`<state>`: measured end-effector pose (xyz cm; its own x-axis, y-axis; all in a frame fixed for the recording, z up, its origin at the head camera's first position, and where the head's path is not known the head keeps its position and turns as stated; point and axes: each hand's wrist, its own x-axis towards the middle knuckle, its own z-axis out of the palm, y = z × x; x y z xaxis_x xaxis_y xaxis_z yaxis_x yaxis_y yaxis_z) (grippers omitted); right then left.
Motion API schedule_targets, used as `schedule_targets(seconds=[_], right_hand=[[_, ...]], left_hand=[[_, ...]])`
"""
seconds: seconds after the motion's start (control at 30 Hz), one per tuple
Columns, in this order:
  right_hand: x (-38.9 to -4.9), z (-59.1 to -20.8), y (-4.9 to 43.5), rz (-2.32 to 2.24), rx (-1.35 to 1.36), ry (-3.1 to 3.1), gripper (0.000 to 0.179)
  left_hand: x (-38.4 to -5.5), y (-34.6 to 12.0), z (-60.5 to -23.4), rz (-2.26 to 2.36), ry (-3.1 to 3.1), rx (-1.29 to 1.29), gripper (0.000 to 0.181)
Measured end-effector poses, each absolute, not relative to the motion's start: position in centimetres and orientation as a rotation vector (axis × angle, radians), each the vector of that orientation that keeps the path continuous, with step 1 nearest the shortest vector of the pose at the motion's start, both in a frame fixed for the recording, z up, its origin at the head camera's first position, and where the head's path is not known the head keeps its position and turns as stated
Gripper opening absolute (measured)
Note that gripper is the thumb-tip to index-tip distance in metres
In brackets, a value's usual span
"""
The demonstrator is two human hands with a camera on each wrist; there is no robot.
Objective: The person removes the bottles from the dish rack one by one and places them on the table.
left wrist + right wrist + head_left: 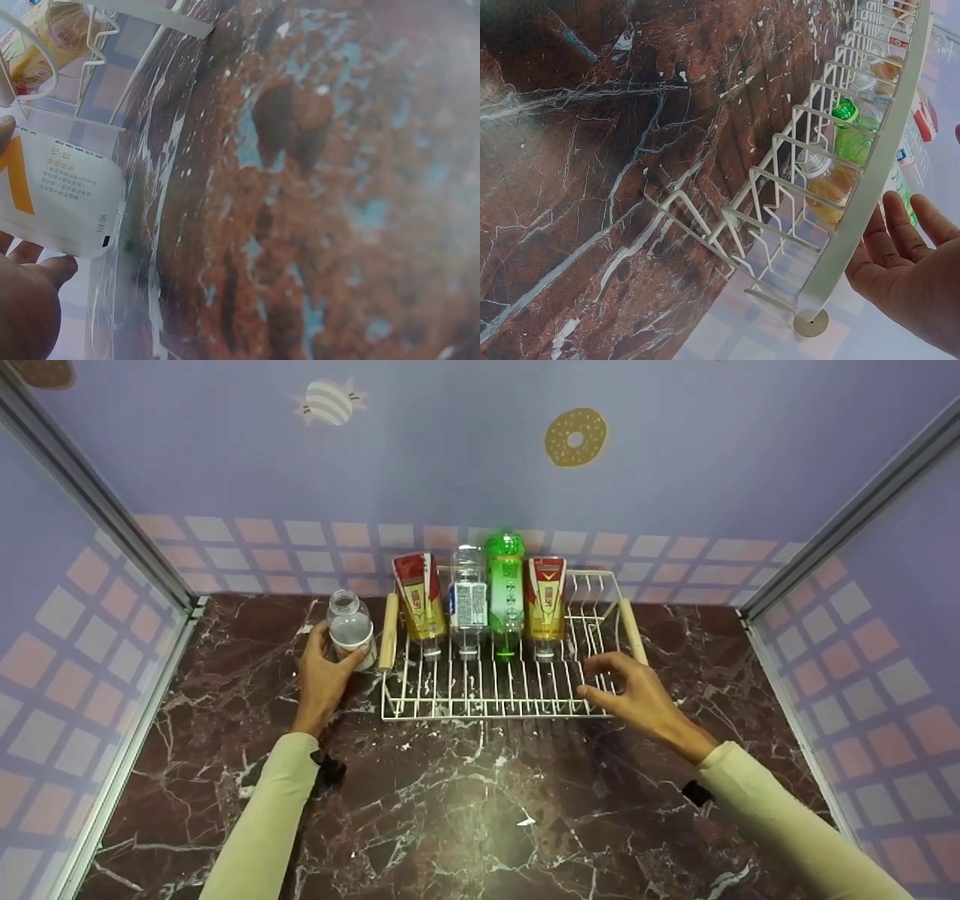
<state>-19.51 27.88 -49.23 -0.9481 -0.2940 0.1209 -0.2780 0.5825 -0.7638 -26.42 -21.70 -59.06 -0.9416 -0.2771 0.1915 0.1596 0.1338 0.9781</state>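
My left hand grips a clear plastic bottle with an open neck, just left of the wire rack. In the left wrist view the bottle's white label carries an orange mark; whether its base touches the table is hard to tell. Over the rack's right part, near its wooden handle, is my right hand, fingers loosely bent and apart, holding nothing. Bottles stand neck down in the rack: a red-and-yellow one, a clear one, a green one and another red-and-yellow one.
The rack's other wooden handle is close beside the held bottle. Behind the rack rises a purple wall, with side walls at left and right. A dark marble-patterned table extends toward me, with a small white scrap on it.
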Motion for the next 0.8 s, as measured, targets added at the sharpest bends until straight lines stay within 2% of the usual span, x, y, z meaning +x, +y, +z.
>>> schedule_targets(seconds=[0.8], right_hand=[[-19.18,-49.34,28.71,-1.385,-0.476,2.745,0.050]], left_hand=[[-27.13,-22.55,-59.16,-1.912,-2.157,0.101,0.070]])
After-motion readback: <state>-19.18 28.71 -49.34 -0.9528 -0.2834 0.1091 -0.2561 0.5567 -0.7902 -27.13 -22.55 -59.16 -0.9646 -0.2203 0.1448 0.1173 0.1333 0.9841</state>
